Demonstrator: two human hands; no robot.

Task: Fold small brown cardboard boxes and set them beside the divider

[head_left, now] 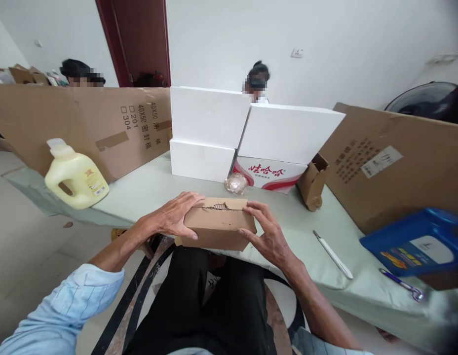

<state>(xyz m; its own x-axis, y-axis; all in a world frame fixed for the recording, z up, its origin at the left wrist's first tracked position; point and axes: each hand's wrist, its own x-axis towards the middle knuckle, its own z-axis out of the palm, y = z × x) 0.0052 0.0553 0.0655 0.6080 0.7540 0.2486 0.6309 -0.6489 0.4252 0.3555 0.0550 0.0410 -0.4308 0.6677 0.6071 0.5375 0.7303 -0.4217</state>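
A small brown cardboard box [217, 224] rests at the table's near edge, right in front of my lap. Dark jagged marks run along the seam on its top, near the far side. My left hand [179, 214] grips the box's left end, thumb on the near part and fingers over the far corner. On the right end, my right hand [264, 229] holds it the same way, fingers at the far corner and thumb near the front. Just beyond the box lies a crumpled ball of clear plastic or tape [236, 183].
White boxes [207, 116] and a red-and-white carton [269, 173] are stacked ahead. A yellow jug [75, 175] stands left; a blue jug [414, 241] lies right. A white-handled knife [332, 254], a purple-handled tool [401, 284] and an open cardboard piece [314, 182] are right. Two people sit beyond.
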